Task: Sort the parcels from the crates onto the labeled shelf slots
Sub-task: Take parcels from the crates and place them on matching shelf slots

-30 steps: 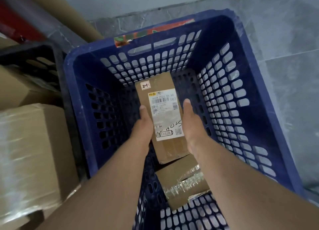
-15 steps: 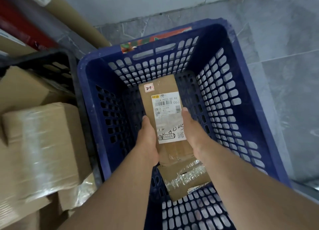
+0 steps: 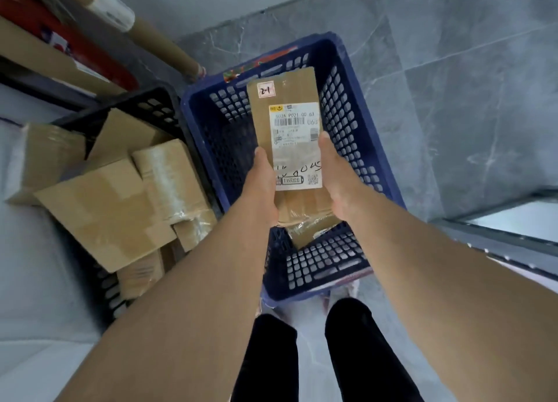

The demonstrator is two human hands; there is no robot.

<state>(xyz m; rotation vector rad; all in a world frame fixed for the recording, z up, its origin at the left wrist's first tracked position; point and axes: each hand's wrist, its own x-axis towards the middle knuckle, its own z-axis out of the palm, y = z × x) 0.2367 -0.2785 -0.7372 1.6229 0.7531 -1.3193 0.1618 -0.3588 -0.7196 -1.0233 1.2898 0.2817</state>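
Gripping parcel [image 3: 285, 136] sides: left hand [image 3: 262, 187], right hand [image 3: 338, 178] | raised higher over blue crate [image 3: 377, 160] than earlier

Both hands hold a long cardboard parcel [image 3: 287, 142] above the blue crate [image 3: 356, 148], the left hand [image 3: 261, 187] and right hand [image 3: 338, 178] gripping its sides. A small tag [image 3: 267, 91] reads "2-1". Another parcel [image 3: 311, 232] lies in the crate; a black crate [image 3: 151, 105] of boxes stands just left.

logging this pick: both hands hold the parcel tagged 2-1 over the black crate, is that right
Wrong crate. In the head view the left hand and right hand hold the parcel tagged 2-1 over the blue crate; the black crate stands beside it.
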